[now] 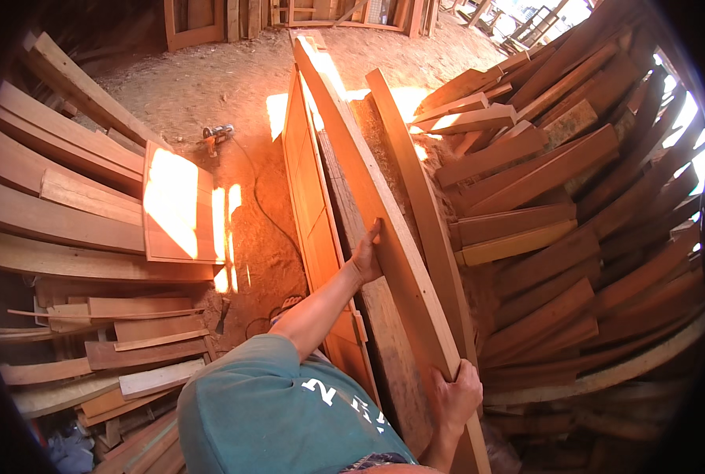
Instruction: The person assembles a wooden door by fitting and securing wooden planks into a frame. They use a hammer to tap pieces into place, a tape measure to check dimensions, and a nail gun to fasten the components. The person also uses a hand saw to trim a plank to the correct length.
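Note:
A long, thick wooden plank (404, 272) runs from the far middle toward me, tilted on its edge. My left hand (366, 254) grips its left side about halfway along, thumb against the face and the other fingers mostly hidden. Nearer to me, my right hand (457, 393) is closed over the plank's narrow edge, thumb on the left face. Just right of it lies a second long plank (423, 201), which neither hand touches. Beneath and to the left are a rough, worn beam (392, 336) and an orange-brown wooden panel (303, 170) standing on its long side.
Stacked timber (534, 221) rises along the right, with board ends jutting out. More boards (68, 213) are piled at left beside a sunlit wooden panel (183, 209). A corded orange power tool (217, 136) lies on the dirt floor (187, 87). Frames lean at the back.

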Motion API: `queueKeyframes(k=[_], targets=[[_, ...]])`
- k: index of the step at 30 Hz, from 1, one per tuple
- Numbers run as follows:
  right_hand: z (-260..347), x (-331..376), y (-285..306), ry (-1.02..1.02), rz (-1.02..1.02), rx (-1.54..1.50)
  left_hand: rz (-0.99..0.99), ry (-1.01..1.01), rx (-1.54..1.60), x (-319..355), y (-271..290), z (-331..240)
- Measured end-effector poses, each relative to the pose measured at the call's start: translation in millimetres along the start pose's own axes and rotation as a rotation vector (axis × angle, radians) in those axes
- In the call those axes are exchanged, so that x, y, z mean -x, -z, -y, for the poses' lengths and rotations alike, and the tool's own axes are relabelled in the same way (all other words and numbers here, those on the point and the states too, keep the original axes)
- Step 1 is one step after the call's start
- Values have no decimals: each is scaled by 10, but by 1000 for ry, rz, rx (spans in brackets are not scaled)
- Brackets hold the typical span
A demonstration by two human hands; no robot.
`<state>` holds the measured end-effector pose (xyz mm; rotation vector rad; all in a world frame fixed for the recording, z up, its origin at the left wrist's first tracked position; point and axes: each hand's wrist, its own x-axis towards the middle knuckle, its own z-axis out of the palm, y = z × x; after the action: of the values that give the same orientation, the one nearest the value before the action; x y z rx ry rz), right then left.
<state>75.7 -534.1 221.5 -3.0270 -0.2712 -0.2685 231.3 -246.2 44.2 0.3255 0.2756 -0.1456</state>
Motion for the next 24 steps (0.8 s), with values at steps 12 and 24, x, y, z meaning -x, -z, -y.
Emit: queueKeyframes(k=[12,24], targets=[[-129,424,-430,-33,149,-67,30,199,-52,145,683,212],[-389,840,-1495,-28,293,-162,-459,260,-749,518,1446,138]])
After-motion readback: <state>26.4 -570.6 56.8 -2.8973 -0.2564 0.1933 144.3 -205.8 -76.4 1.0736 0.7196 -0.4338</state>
